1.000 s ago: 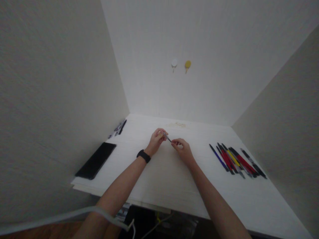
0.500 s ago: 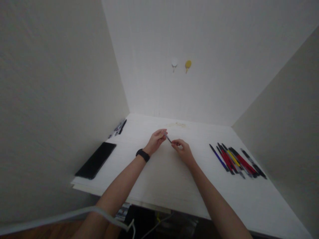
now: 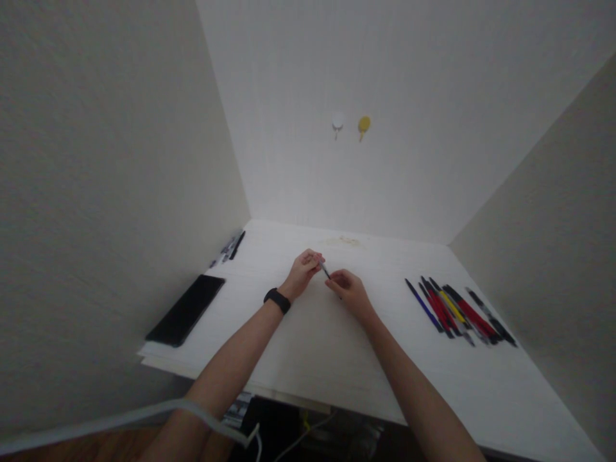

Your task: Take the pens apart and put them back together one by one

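Note:
Over the middle of the white table (image 3: 308, 346), both hands grip one slim pen (image 3: 325, 269) with a clear or grey barrel and a dark section. My left hand (image 3: 304, 269), with a black watch on its wrist, is closed on the pen's upper left end. Fingertips of my right hand (image 3: 348, 290) pinch its lower right part. A small dark tip shows just below the right fingers. Between the hands only a short length of the pen is visible.
At the right lies a group of pens and markers (image 3: 455, 311), red, yellow, blue and black. A black tablet or large phone (image 3: 187, 310) lies at left, with several small pen-like pieces (image 3: 229, 248) behind it. Two hooks (image 3: 364, 125) hang on the back wall. A white cable (image 3: 183, 404) crosses the lower left.
My right hand has shifted slightly left along the pen, closer to the left hand, and a dark tip now shows below its fingers. My left hand has hardly moved.

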Demonstrator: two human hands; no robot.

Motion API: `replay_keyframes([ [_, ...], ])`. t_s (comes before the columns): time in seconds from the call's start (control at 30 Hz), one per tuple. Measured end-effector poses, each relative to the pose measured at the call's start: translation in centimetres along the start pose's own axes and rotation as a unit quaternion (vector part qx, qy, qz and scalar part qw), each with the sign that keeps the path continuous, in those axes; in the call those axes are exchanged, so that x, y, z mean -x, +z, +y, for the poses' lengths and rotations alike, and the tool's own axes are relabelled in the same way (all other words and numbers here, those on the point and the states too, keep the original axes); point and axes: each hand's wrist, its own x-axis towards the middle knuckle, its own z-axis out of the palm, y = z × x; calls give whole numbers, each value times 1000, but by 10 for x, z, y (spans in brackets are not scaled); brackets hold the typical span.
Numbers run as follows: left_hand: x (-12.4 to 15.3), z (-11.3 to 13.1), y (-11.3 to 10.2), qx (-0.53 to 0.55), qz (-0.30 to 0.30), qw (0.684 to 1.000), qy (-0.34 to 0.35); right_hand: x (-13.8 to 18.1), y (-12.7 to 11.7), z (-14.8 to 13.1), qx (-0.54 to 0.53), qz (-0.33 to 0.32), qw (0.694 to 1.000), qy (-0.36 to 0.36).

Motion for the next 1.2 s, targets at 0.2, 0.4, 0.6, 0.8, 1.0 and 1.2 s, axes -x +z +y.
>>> replay_keyframes([
  [0.2,-1,-3,-3,-28,-42,999,-5,3,0,-8,52,24,998,-15],
  [0.4,-1,-2,-4,-29,-56,998,1,5,0,-14,25,-66,997,-14],
  [0.6,-2,-3,-4,-11,-16,1000,5,2,1,-10,-18,-66,998,-6],
  [0.8,-3,-3,-5,4,11,1000,5,2,5,-6,-46,-22,999,-2],
  [1.0,-3,-5,-6,-17,-2,1000,-1,3,6,-5,14,5,1000,-10],
  [1.2,-2,-5,-4,-40,-26,999,-4,4,2,-10,14,-51,999,-12],
])
